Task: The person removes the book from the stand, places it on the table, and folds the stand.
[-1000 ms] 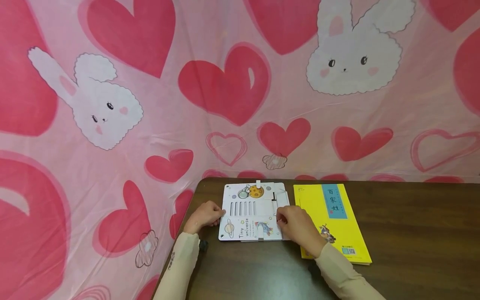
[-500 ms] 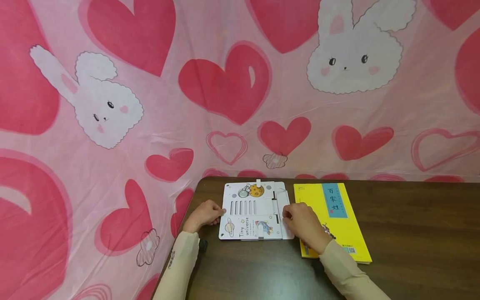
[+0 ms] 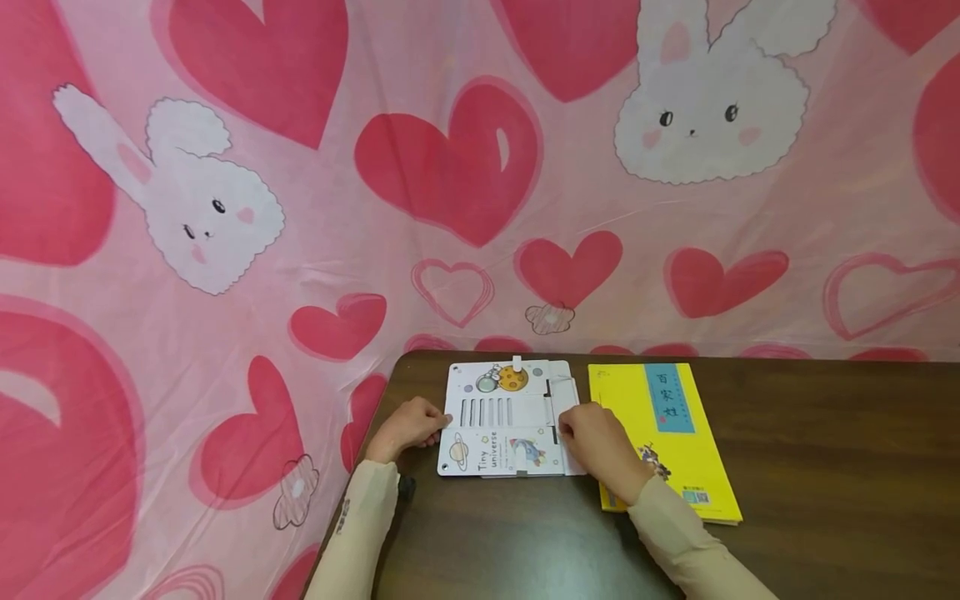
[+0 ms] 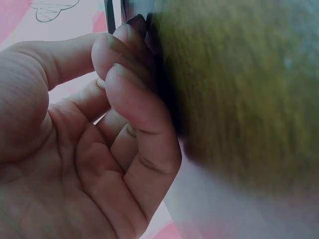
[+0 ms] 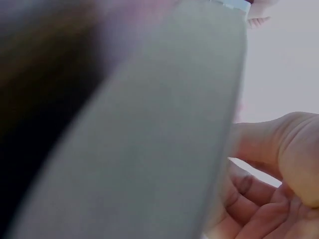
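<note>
A white folding book stand (image 3: 528,410) printed with planets, a rocket and "Tiny universe" lies flat on the table. My left hand (image 3: 412,427) pinches its left edge between thumb and fingers; the left wrist view shows those fingertips close together at the edge. At the stand's right side, my right hand (image 3: 600,437) grips the white sliding panel (image 3: 567,396), which sticks out beyond the main plate. In the right wrist view the stand's pale panel (image 5: 159,109) fills the middle and hides the right fingertips.
A yellow book (image 3: 712,462) with a blue title label lies right of the stand, partly under the right forearm. The dark wooden table (image 3: 840,467) reaches to a pink curtain (image 3: 450,50) with hearts and rabbits at the back and left.
My right hand drew the sliding panel to the right, then came back slightly left with it. My left hand has kept its place at the left edge.
</note>
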Tool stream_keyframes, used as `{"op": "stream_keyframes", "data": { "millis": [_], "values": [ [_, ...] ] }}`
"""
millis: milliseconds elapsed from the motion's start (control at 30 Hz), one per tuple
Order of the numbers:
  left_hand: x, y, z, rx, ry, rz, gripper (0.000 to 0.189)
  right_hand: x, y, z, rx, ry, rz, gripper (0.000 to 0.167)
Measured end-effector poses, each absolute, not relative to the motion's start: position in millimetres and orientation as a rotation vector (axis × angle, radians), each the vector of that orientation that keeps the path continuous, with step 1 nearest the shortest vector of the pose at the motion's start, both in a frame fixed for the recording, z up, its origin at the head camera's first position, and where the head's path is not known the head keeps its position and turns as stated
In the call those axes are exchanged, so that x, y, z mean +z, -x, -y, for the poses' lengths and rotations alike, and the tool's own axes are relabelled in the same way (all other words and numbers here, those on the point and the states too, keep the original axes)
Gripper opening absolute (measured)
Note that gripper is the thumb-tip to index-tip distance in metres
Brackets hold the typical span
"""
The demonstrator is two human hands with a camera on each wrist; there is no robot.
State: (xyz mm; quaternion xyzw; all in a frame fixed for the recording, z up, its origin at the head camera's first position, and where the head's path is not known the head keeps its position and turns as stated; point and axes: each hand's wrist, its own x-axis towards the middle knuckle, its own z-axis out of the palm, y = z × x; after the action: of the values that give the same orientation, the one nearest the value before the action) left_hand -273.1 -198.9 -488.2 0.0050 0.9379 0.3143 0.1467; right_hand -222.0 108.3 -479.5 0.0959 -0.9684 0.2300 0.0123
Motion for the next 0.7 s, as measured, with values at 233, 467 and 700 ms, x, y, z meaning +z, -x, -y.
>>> {"op": "stream_keyframes", "data": {
  "millis": [233, 467, 700],
  "values": [
    [-488.6, 275.2, 196.4, 0.975, -0.011, -2.665, 0.030, -478.8, 225.8, -101.4, 0.623, -0.315, 3.068, 0.007],
    [-486.5, 274.7, 197.9, 0.987, -0.011, -2.659, 0.031, -479.1, 227.0, -100.0, 0.634, -0.310, 3.083, 0.006],
    [-488.1, 273.4, 200.2, 0.976, -0.015, -2.675, 0.031, -480.2, 220.5, -95.5, 0.640, -0.356, 3.038, 0.005]
  ]
}}
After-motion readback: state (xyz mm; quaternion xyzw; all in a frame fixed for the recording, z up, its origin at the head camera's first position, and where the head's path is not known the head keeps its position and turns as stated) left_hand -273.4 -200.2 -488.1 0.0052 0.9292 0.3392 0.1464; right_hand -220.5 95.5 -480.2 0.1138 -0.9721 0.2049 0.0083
